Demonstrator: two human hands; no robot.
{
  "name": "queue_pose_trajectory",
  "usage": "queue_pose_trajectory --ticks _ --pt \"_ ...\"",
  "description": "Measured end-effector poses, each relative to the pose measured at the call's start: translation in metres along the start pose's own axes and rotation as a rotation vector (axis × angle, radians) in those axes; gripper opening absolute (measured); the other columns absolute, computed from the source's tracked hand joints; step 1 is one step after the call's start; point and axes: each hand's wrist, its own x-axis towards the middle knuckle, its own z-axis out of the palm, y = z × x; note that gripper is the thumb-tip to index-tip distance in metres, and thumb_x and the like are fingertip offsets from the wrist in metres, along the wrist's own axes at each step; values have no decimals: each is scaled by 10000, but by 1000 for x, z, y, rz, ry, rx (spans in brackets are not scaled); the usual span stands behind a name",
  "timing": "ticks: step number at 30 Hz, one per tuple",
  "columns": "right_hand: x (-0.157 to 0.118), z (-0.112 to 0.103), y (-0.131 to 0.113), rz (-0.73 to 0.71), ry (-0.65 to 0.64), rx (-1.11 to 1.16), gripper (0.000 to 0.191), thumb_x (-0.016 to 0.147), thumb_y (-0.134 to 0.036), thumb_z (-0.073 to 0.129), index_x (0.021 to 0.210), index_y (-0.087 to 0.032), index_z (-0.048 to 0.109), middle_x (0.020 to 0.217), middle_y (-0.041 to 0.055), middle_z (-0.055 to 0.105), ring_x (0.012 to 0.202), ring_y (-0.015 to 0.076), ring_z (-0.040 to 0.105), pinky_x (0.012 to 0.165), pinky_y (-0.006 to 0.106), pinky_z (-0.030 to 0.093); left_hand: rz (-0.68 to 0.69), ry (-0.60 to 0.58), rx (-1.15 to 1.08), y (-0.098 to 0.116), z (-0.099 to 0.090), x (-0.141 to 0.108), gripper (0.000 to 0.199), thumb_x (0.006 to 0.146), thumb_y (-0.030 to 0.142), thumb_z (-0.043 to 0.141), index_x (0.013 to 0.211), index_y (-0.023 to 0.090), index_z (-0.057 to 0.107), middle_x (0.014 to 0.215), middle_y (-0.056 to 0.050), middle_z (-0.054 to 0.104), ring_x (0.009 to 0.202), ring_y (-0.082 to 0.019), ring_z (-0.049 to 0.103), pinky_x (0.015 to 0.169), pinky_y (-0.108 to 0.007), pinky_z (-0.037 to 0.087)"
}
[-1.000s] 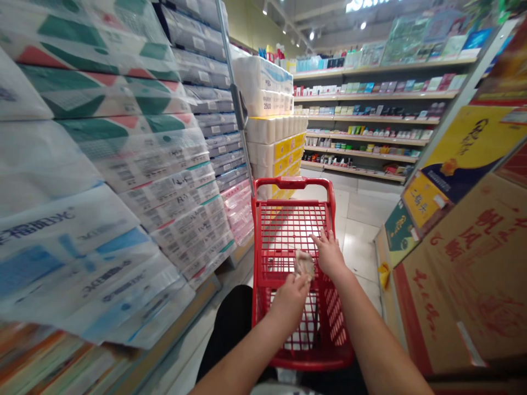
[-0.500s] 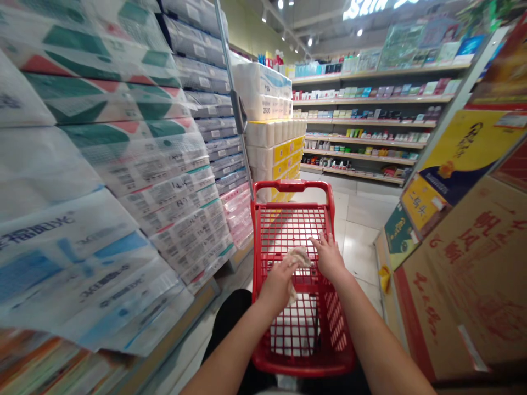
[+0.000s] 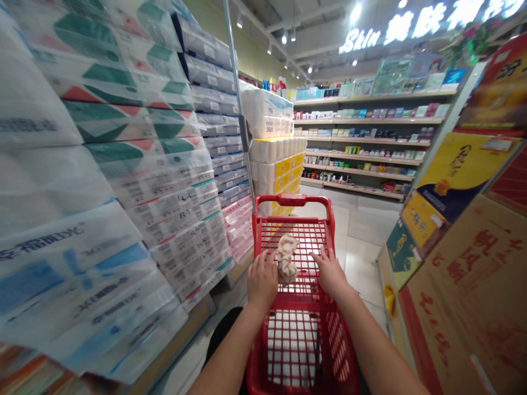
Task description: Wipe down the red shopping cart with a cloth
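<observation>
A red plastic shopping basket (image 3: 300,300) with gridded walls stands directly in front of me, its handle at the far end. On its upper grid panel lies a crumpled cream cloth (image 3: 287,262) with faint darker patches, bunched into a twisted lump. Just left of the cloth is my left hand (image 3: 262,278), fingers extended and holding nothing; whether its fingertips touch the cloth I cannot tell. To the right, my right hand (image 3: 331,274) is open with fingers spread over the basket's right side, apart from the cloth.
Wrapped tissue packs (image 3: 173,181) are stacked high on the left, with toilet-roll packs (image 3: 274,159) farther along. Cartons (image 3: 481,274) line the right side. Shelves (image 3: 366,142) of small boxes and bottles stand at the back. A metal pole (image 3: 239,99) rises left of the basket.
My left hand has let go of the cloth and moved a little left. The cloth now rests on the grid panel. My right hand stays open, and the view has tipped upward slightly.
</observation>
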Motion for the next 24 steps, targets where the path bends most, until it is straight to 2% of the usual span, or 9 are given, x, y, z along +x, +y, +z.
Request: queue_pose_trajectory --ticks 3,8,12,14,16,18,19,21,24 --pt "0 -2 -4 -10 -6 -13 850 695 82 494 1451 -294 388 1567 125 251 1446 375 140 1089 487 288 44 -78 71 -19 3 10 299 959 271 408 1166 215 616 1214 -75 635 1295 -261 436 1058 -462 377" --pt "3 -12 7 -39 -56 38 899 648 25 601 1464 -277 376 1572 127 239 1449 375 129 1082 453 316 138 -87 49 -28 11 25 328 974 327 381 952 197 681 1028 -78 687 1309 -272 413 1105 -481 317" --pt "9 -27 16 -99 -131 262 634 764 -207 633 1384 -249 503 1431 94 493 1379 297 357 1056 379 371 101 -35 -4 -30 15 26 403 981 336 340 863 169 687 962 -111 687 1248 -295 455 1069 -499 357" --pt "10 -29 1 -99 -30 317 569 835 -300 582 1393 -232 494 1443 108 476 1379 294 359 1087 412 335 97 -23 -29 -32 16 25 406 980 324 332 855 174 688 930 -106 688 1232 -298 462 1045 -503 380" --pt "10 -22 -26 -148 81 304 683 820 -327 615 1461 -276 384 1556 87 297 1448 321 187 1139 491 222 111 -9 -37 -35 17 24 402 978 295 322 864 182 691 909 -97 687 1225 -288 468 1029 -488 399" --pt "8 -11 -55 -263 65 308 784 783 -313 655 1485 -336 307 1601 47 161 1470 315 58 1150 548 137 131 10 -32 -39 19 23 397 972 263 319 862 182 692 896 -93 686 1217 -276 476 1026 -473 409" --pt "7 -5 -67 -293 58 314 745 793 -293 635 1473 -328 332 1605 47 141 1473 303 38 1148 568 105 138 22 -30 -41 19 23 390 968 252 324 859 179 691 895 -93 685 1213 -274 481 1026 -469 413" --pt "6 5 -82 -313 43 350 635 802 -270 604 1413 -281 432 1589 67 207 1472 304 55 1137 603 84 150 44 -35 -45 20 21 381 961 234 332 840 174 688 877 -92 681 1202 -272 487 1032 -469 416" --pt "2 12 -88 -373 61 439 494 749 -219 618 1242 -214 581 1483 99 419 1445 310 191 1140 576 148 149 77 -55 -49 20 18 385 965 235 334 803 174 678 834 -84 671 1191 -274 489 1034 -478 423"
